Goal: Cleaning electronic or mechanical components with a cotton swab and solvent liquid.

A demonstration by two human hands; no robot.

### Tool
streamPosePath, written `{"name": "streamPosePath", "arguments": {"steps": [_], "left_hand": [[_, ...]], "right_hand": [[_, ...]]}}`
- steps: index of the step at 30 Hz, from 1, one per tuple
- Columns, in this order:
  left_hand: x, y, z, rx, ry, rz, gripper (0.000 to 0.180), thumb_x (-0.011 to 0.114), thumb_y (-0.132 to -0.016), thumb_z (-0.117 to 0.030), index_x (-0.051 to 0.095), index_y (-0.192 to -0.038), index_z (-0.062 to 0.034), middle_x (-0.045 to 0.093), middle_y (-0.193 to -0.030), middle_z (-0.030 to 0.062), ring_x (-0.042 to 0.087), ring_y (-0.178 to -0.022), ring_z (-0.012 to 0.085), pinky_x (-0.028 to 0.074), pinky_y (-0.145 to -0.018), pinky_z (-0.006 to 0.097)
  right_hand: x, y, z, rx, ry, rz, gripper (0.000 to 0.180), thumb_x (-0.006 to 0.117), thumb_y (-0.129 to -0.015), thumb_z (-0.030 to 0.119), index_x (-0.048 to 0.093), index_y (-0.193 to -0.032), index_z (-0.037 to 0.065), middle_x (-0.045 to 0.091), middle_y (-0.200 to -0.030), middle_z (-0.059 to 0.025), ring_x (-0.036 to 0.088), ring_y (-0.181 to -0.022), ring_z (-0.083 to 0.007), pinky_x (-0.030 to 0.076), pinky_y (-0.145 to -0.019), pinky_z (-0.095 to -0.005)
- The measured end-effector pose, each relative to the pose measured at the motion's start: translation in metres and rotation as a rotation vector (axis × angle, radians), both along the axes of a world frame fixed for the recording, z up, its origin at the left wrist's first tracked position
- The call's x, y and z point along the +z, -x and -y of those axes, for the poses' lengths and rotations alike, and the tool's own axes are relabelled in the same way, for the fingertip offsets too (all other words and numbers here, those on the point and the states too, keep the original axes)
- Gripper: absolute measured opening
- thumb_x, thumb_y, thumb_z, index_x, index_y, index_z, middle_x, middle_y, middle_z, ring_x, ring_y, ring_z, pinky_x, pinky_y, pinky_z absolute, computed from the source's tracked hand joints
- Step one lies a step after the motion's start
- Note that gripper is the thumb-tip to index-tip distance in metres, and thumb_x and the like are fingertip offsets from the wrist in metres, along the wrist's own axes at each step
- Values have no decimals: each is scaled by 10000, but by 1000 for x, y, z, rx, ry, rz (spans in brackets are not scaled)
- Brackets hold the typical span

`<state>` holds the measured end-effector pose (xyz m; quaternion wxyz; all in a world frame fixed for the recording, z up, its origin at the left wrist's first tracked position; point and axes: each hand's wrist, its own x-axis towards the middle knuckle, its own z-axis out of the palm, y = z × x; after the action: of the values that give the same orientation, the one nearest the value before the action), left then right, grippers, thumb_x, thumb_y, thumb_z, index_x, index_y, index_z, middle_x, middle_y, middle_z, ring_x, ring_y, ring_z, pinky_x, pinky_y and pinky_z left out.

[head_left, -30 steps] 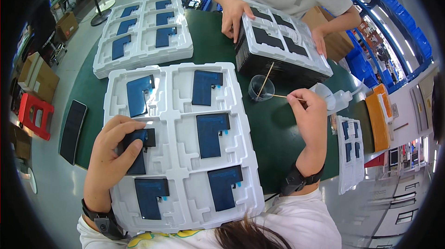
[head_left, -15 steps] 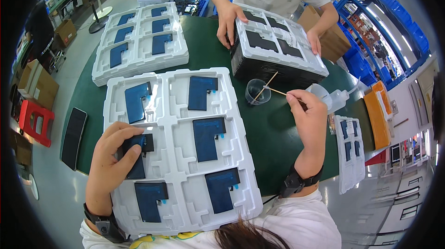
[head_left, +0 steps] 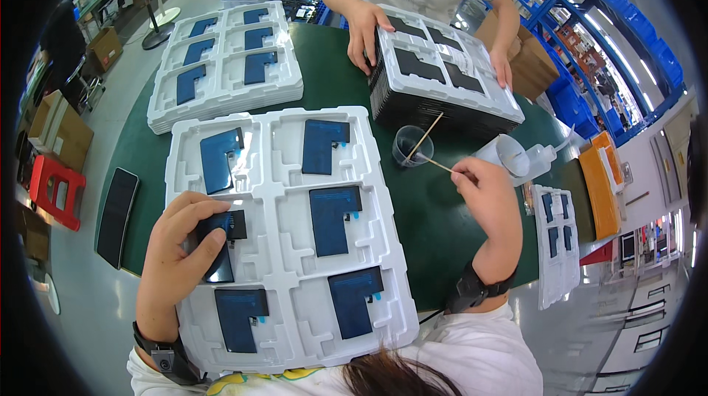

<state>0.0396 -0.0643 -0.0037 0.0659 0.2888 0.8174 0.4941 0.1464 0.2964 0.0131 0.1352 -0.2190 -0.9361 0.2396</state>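
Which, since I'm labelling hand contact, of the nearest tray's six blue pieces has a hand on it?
The middle piece of the left column: the left hand partly covers it with thumb and fingers; the other five pieces lie uncovered.

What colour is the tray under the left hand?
The tray is white, best seen in the head view.
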Motion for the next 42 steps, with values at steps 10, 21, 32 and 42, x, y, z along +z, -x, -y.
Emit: {"name": "streamPosePath", "arguments": {"steps": [10, 21, 32, 42], "left_hand": [[1, -2, 0, -10, 19, 3, 234, 576, -766, -66, 600, -982, 21, 541, -968, 95, 520, -923, 205, 390, -835, 274], [-2, 0, -2, -5, -7, -67, 250, 593, -740, 0, 614, -988, 13, 562, -953, 111, 553, -865, 219, 434, -756, 286], [-4, 2, 2, -14, -23, -73, 255, 599, -728, 9, 611, -982, 21, 570, -936, 118, 561, -851, 240, 438, -753, 296], [-4, 0, 2, -12, -23, -92, 253, 602, -732, -5, 612, -983, 21, 574, -933, 120, 563, -839, 242, 441, -734, 298]], "right_hand": [[-1, -11, -5, -19, -7, -73, 127, 605, -826, 94, 632, -862, -24, 591, -633, -47, 546, -577, -95, 426, -556, -229], [8, -5, 12, -41, 105, -234, 123, 588, -813, 106, 620, -842, -9, 589, -648, -150, 587, -586, -263, 431, -557, -322], [-4, 0, 0, 18, 90, 31, 133, 592, -810, 118, 614, -829, -12, 575, -653, -151, 555, -565, -231, 411, -543, -310], [-14, -2, -10, 79, 38, 101, 125, 590, -820, 117, 618, -848, -2, 570, -644, -138, 559, -579, -227, 410, -553, -313]]}}
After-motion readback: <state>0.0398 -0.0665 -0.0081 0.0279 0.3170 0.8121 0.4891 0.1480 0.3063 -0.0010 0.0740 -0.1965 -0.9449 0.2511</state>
